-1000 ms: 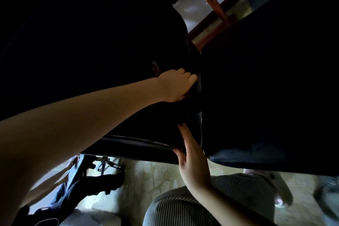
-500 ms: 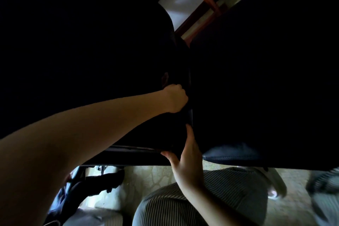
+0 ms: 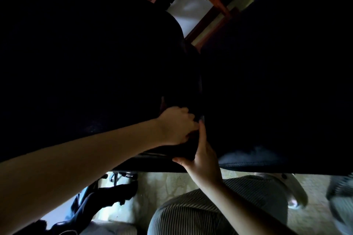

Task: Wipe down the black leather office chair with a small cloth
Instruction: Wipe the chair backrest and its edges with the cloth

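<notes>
The black leather chair fills the view: one dark padded panel [image 3: 86,63] on the left, another [image 3: 267,82] on the right, with a narrow gap between them. My left hand [image 3: 177,126] reaches into that gap with its fingers curled; a dim brownish fold, apparently the small cloth [image 3: 162,104], pokes out past its knuckles. My right hand [image 3: 204,158] lies flat against the lower edge of the gap, fingers straight and pointing up, thumb spread beneath the left panel. The two hands touch.
My knee in striped trousers [image 3: 200,212] is below the chair. A pale chair leg [image 3: 294,187] stands on the patterned floor [image 3: 162,183]. Dark clutter [image 3: 107,196] lies at lower left. Reddish wooden furniture [image 3: 215,0] shows above.
My left hand has slid down the gap toward me and its fingers have curled tighter. My right hand has stayed at the lower edge, and the two hands now meet.
</notes>
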`<state>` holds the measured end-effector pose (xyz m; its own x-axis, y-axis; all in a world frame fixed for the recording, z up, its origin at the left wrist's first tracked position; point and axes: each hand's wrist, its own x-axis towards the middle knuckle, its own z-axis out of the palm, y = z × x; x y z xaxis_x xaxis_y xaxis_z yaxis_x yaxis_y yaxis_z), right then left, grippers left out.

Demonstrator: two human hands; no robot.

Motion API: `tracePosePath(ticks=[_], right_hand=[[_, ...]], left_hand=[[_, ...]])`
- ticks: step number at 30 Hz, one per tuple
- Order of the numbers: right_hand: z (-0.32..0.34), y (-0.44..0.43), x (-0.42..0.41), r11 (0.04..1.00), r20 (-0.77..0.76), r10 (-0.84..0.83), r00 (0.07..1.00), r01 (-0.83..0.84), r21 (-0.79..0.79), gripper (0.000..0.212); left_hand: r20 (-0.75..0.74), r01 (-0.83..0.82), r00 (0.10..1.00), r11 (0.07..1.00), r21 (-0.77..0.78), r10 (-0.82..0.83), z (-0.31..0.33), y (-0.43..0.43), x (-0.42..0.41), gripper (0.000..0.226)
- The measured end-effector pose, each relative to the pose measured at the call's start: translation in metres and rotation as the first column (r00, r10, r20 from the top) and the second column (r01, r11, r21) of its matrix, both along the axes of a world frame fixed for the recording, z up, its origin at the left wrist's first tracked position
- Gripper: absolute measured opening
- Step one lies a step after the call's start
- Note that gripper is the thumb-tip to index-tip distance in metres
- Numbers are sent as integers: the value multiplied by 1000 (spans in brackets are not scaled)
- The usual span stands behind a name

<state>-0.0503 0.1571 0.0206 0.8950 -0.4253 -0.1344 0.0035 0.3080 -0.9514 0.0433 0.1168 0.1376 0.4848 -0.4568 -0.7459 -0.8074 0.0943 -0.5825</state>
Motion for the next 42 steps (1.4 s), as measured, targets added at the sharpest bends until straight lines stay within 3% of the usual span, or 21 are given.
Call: tracePosePath(ticks=[3,6,8,14,19,23,27,31,36,42], right_hand=[[0,4,1,991,38,88,995,-83,-107,98],[7,4,-2,975,120,144,982,-120,-187,79],[8,-4,-3,969,127,178,976,-151,-197,76],[13,-26,-1,964,105,260,960,-253,-79,82],[31,-38,2,955,177,292,940,-295,-9,56],[68,-58,5,907,339,325,883,-393,154,62],[103,-75,7,881,400,468,788,-448,-149,72],[117,-80,6,772,265,587,765,-431,-467,71],[113,-76,-1,672,162,648,744,-460,-580,73],[110,-80,4,686,138,626,767,-457,-566,77]], left_hand=[[133,134,984,981,-138,-115,26,-22,30,37],[250,97,968,941,-324,-14,43,-22,38,42],[243,116,969,933,-341,-31,41,-14,25,40],[217,76,976,891,-448,26,35,17,-22,33],[250,79,968,897,-435,36,40,37,-59,38],[371,244,928,750,-615,3,67,66,-64,41],[538,389,842,633,-669,51,96,79,-66,32],[643,475,732,510,-717,223,139,96,-61,36],[656,562,695,345,-752,296,142,112,-58,37],[640,606,700,210,-767,317,99,108,-63,37]])
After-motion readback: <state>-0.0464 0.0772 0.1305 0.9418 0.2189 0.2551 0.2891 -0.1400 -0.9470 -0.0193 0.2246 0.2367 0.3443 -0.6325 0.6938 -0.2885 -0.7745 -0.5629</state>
